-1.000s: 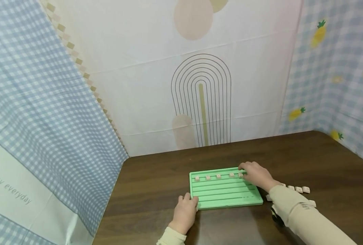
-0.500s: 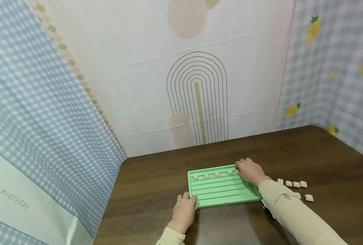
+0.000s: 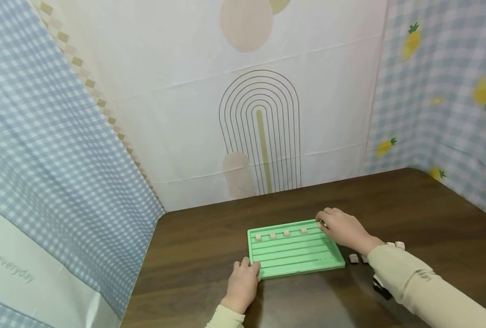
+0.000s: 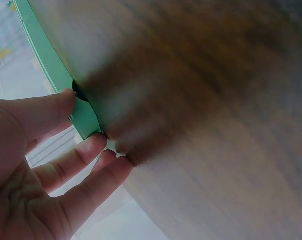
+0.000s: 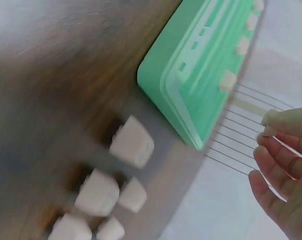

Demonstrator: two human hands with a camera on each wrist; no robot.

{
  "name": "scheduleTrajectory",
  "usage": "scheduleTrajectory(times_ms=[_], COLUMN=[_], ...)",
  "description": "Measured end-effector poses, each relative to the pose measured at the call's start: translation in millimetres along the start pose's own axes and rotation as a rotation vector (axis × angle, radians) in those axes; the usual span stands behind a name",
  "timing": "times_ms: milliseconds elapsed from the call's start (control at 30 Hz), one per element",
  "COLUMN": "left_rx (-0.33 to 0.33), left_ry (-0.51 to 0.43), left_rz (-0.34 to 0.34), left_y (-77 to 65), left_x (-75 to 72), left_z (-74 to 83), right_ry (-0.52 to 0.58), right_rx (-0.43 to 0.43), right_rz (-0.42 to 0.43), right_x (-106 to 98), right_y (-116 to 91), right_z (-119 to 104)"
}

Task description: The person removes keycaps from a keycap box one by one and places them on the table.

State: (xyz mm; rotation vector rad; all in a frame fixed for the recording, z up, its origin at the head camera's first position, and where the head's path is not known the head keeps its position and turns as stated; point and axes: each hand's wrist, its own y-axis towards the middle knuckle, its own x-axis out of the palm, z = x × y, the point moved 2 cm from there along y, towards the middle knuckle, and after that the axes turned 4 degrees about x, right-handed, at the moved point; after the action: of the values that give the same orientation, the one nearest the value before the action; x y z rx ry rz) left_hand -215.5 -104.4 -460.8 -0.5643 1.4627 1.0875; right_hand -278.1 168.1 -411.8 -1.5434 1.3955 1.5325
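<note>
table [image 3: 202, 246], right hand [image 3: 344, 229] shifted rightward, pinching keycap [image 3: 321, 224]

Here's the dark, wood-grained bench [image 3: 193, 273], its far right corner rounded, a pale sheen glowing on its near part. Straight up behind it, a white cloth [image 3: 173, 123] fills the far side, nested line arches [image 3: 261, 132] at centre, diamonds [image 3: 90, 84] running down its left edge! Over on the left, blue-and-white checked fabric [image 3: 74, 150], with a white panel [image 3: 50, 282] lettered "everyday" nearer; on the right, softer checks [image 3: 411, 100] dotted with yellow pineapples [image 3: 412, 44].
</note>
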Motion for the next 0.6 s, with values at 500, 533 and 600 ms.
scheduleTrajectory(times_ms=[500,533,600], left_rx=[-0.006,-0.004,-0.002], left_ry=[-0.003,-0.005,-0.006], left_rz=[-0.013,-0.015,-0.018], left_y=[-0.3,-0.7,-1.1], left_x=[-7.0,-6.9,-6.0], left_z=[2.4,2.7,2.5], right_ry=[0.008,-0.008,-0.04], right_rx=[0.022,0.009,0.001], right_rz=[-0.096,-0.082,-0.065], right_x=[-7,-4,1], right_y=[-76,-82,-91], right_z=[20,21,23])
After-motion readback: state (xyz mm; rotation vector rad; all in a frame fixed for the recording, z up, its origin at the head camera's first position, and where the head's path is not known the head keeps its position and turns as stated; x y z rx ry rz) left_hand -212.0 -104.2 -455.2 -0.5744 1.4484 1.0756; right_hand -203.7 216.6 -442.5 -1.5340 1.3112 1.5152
